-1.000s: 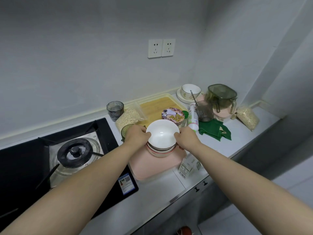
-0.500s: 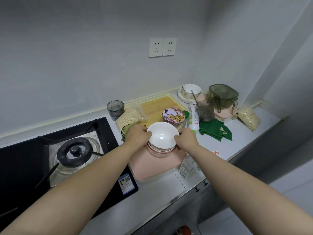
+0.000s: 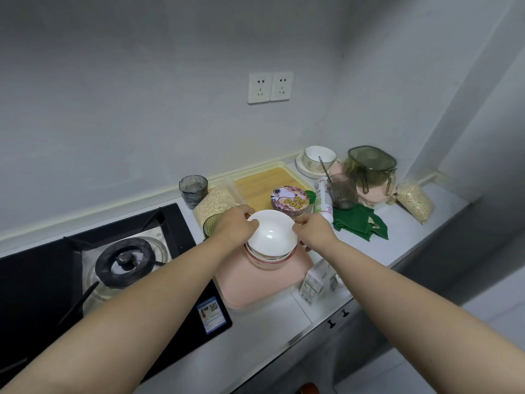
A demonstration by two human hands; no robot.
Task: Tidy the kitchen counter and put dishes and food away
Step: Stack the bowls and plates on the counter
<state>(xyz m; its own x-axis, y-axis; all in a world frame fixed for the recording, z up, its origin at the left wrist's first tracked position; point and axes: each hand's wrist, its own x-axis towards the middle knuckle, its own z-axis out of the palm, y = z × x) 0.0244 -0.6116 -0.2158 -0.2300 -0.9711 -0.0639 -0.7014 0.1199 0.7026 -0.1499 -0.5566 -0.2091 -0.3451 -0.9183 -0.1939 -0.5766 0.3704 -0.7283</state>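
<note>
Both the left hand and right hand pinch opposite rims of a white bowl, to hold it level atop stacked bowls on a pink tray on the table; resting or hovering, unclear.

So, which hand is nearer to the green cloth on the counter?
Right. The right hand pinches the rim of the white bowl on the side toward the green cloth. The left hand pinches the opposite rim, farther away.

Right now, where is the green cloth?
In the head view, the green cloth lies on the counter, right of centre, just in front of the ribbed cup and beside the white bottle.
</note>
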